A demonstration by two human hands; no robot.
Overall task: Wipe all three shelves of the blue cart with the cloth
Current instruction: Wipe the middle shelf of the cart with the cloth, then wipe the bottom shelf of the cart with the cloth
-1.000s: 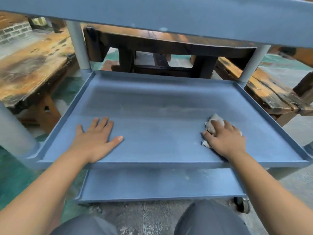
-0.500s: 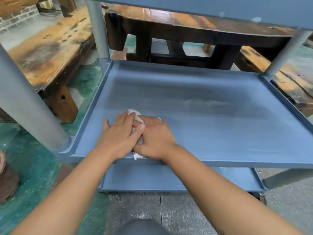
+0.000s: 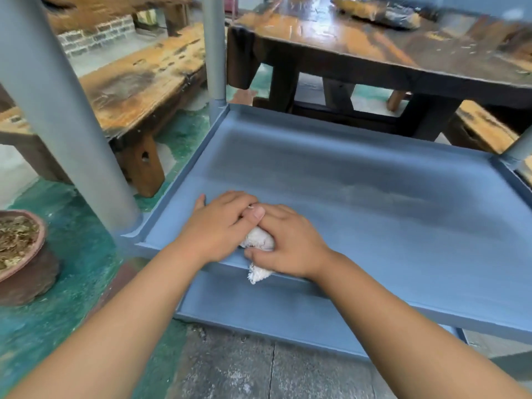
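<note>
The right hand (image 3: 290, 243) grasps the white cloth (image 3: 257, 246), bunched at the front-left edge of the middle shelf (image 3: 374, 214), one corner hanging over that shelf's front lip. The left hand (image 3: 218, 226) touches the right, its thumb lying over the right fingers; whether it holds the cloth, I cannot tell. Just left of the shelf stands a grey post (image 3: 60, 110).

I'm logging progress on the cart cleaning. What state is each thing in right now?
Cloth: bunched, gripped by both hands, one corner hanging over the shelf's front edge.
Left hand: on the cloth.
Right hand: curled around the cloth.
Middle shelf: streaky, a pale patch mid-surface.
Bottom shelf: mostly hidden.
Clay pot: upright on the floor.
</note>
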